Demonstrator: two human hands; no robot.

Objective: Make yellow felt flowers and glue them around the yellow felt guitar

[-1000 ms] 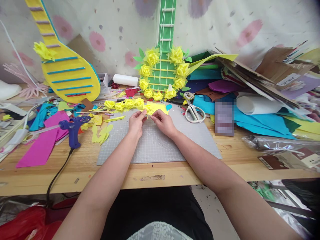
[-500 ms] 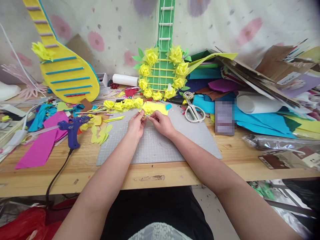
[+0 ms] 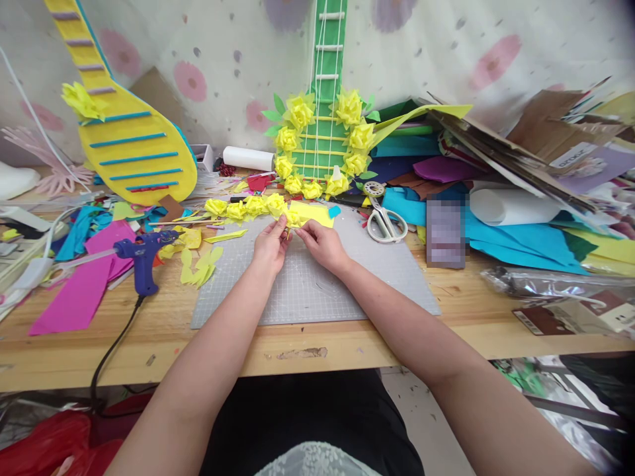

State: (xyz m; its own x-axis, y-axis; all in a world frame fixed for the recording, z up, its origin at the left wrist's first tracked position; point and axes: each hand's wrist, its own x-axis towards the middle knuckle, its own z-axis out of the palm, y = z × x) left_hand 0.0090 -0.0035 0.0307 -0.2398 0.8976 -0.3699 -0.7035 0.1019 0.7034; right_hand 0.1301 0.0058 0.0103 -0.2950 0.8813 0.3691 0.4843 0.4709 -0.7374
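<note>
Over the far part of the grey cutting mat [image 3: 317,297], my left hand [image 3: 270,246] pinches a small yellow paper flower [image 3: 294,217]. My right hand [image 3: 323,244] has its thumb and fingertips closed at the flower's lower right side. The fingers hide much of the flower's base. A yellow paper sheet [image 3: 320,213] with a small blue piece at its corner lies just behind my hands. To the left runs a row of finished yellow paper flowers [image 3: 236,210]. Loose yellow petals [image 3: 199,268] rest by the mat's left edge.
A blue glue gun [image 3: 143,254] stands at left, its cord hanging over the table edge. White-handled scissors [image 3: 389,228] lie on the right. A green guitar-shaped craft [image 3: 325,99] and a yellow one [image 3: 171,142] stand behind. Coloured sheets [image 3: 516,241] are piled at right.
My hands stay in nearly the same place. The fingers of my right hand have shifted slightly against the flower.
</note>
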